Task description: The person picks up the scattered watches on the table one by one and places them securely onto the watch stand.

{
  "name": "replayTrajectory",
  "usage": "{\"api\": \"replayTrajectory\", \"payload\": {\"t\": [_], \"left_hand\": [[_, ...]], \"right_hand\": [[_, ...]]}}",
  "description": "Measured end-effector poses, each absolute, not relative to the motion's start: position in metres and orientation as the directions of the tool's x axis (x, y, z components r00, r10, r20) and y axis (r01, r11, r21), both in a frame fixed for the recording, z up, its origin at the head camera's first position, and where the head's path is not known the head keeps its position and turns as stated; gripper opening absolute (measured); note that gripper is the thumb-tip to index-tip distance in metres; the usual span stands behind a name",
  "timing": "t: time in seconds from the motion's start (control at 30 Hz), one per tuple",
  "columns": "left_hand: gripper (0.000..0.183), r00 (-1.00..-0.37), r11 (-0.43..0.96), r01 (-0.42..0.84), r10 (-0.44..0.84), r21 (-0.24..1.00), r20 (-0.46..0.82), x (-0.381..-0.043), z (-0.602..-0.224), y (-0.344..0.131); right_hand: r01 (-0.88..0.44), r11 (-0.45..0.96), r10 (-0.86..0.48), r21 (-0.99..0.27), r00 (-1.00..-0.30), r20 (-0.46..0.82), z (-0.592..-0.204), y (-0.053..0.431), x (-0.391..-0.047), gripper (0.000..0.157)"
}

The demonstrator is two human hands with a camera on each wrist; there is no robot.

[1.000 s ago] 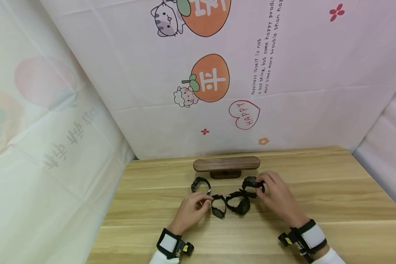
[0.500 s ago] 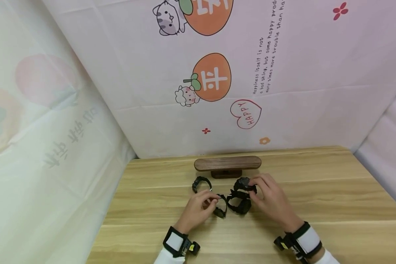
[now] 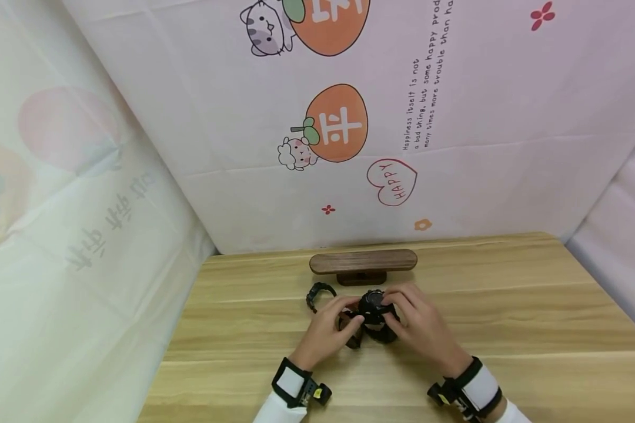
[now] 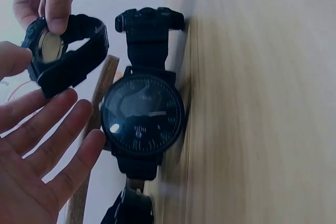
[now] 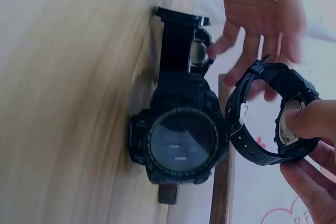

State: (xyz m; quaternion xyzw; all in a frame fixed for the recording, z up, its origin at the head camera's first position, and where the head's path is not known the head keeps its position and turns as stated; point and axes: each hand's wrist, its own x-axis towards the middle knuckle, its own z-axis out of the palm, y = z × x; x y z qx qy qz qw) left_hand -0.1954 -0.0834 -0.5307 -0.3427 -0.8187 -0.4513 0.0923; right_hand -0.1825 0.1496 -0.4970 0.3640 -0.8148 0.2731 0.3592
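Note:
My right hand [image 3: 423, 329] pinches a black wristwatch [image 3: 373, 301] over the other watches, with a finger on the pale back of its case [image 4: 51, 45] and its strap curved in a loop. The left hand [image 3: 325, 335] is close on the other side of this watch, thumb and fingers extended at its edge and strap. Under the hands, a black watch [image 4: 142, 114] with a large round dial and a chunky black watch [image 5: 181, 140] with a round dark face sit on the table, both partly covered in the head view. A further black watch [image 3: 313, 294] lies behind the left hand.
A dark wooden bar stand [image 3: 362, 262] is at the back of the wood-grain table [image 3: 243, 329], just beyond the watches. Behind the table hangs a white printed cloth [image 3: 254, 205], and another cloth covers the left side.
The right hand has carried its watch leftward and toward the person, from the right end of the group to its middle. My left hand has moved right to meet it.

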Motion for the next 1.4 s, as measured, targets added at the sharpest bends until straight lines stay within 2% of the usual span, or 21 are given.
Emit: {"api": "replayTrajectory", "payload": {"t": [0.27, 0.57, 0.8, 1.03, 1.27, 1.4], "left_hand": [[0.046, -0.788, 0.385, 0.594, 0.454, 0.706, 0.415, -0.191, -0.53, -0.078], [0.051, -0.806, 0.351, 0.564, 0.429, 0.748, 0.407, -0.189, -0.531, -0.076], [0.05, -0.843, 0.343, 0.506, 0.388, 0.791, 0.372, -0.188, -0.532, -0.076], [0.045, -0.825, 0.335, 0.541, 0.39, 0.771, 0.409, -0.19, -0.533, -0.079], [0.044, -0.797, 0.319, 0.582, 0.404, 0.748, 0.448, -0.189, -0.534, -0.079], [0.044, -0.774, 0.298, 0.612, 0.416, 0.733, 0.478, -0.189, -0.534, -0.078]], "right_hand": [[-0.802, 0.569, -0.415, -0.184, -0.473, 0.777, -0.502, 0.143, -0.179, 0.033], [-0.806, 0.564, -0.425, -0.181, -0.471, 0.773, -0.504, 0.139, -0.176, 0.035], [-0.809, 0.557, -0.441, -0.189, -0.481, 0.757, -0.503, 0.138, -0.173, 0.038], [-0.81, 0.534, -0.433, -0.242, -0.508, 0.744, -0.504, 0.138, -0.173, 0.046], [-0.816, 0.494, -0.453, -0.301, -0.537, 0.712, -0.505, 0.14, -0.174, 0.048], [-0.796, 0.496, -0.46, -0.346, -0.579, 0.673, -0.506, 0.143, -0.174, 0.053]]}}
